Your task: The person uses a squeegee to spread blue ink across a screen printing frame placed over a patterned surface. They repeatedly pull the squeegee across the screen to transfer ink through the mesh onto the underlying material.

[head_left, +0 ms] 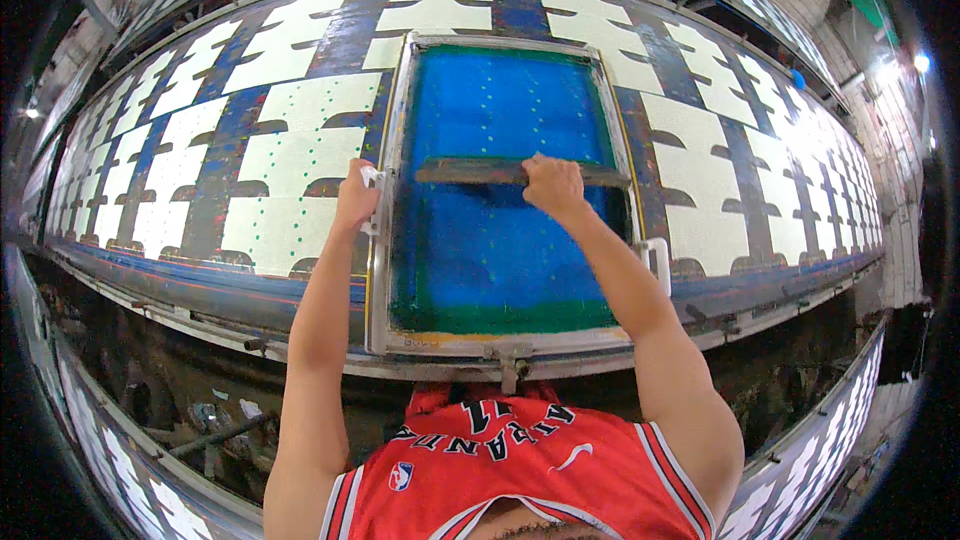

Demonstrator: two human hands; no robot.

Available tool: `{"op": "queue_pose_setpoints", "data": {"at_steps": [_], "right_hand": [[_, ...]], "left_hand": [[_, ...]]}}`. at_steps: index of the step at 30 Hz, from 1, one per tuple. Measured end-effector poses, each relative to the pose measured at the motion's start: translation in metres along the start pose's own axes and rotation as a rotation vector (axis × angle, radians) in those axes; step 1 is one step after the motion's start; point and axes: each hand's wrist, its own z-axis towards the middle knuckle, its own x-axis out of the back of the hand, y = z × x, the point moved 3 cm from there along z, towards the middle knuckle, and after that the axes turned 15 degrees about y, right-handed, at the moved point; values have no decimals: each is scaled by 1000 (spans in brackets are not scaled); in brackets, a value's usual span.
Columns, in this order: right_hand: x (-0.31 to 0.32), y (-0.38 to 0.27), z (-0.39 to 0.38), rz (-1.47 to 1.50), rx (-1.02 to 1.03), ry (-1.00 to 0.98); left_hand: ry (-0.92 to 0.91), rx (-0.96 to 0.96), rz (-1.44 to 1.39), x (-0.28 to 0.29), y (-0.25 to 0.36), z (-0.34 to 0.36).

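A screen printing frame with a blue mesh lies flat on the long printing table in front of me. Green borders the mesh, and rows of pale dots run through its far part. My right hand is closed over a squeegee that spans the mesh from side to side near its middle. On the frame's left side, my left hand is wrapped round a white handle. A matching white handle on the right side has no hand on it.
Pale cut fabric pieces lie in rows along the stained table. Pieces on the left carry green dots. A metal rail edges the near side. More tables with pale pieces stand beyond and behind me.
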Motion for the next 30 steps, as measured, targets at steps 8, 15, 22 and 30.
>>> {"op": "queue_pose_setpoints", "data": {"at_steps": [8, 15, 22, 30], "right_hand": [[-79, 71, 142, -65, -72, -56], [-122, 120, 219, -96, -40, -65], [-109, 140, 256, -34, -2, -29], [-119, 142, 278, -38, -42, -77]], "left_hand": [[24, 10, 35, 2, 4, -2], [56, -57, 66, 3, 10, -1], [23, 19, 50, 3, 7, -4], [36, 38, 43, 1, 6, -1]]}}
